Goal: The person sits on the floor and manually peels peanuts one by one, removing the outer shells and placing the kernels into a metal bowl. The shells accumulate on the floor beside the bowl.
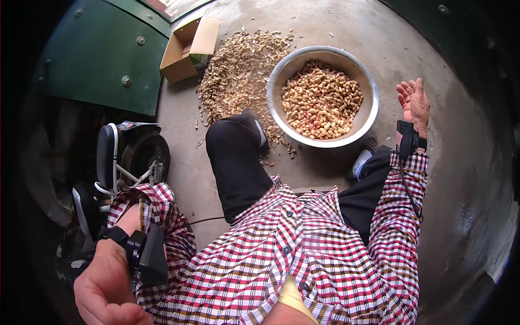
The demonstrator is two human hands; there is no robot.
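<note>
My left hand [108,292] is raised at the lower left. Its fingers are curled in, and the lower edge cuts them off, so anything inside them is hidden. At the right my right hand [416,103] is held out over the floor, open and with nothing in it, its fingers loosely bent and apart. It is nearest to a wide metal basin [371,111], but does not touch it. Inside the basin lies a heap of unshelled peanuts [322,103], with some reddish kernels among them.
Left of the basin, peanut shells [244,70] are spread over the concrete floor [455,179]. Behind them stands an open cardboard box [181,54], next to a green metal panel [108,59]. A small wheeled thing with a white frame [130,157] stands by my left arm.
</note>
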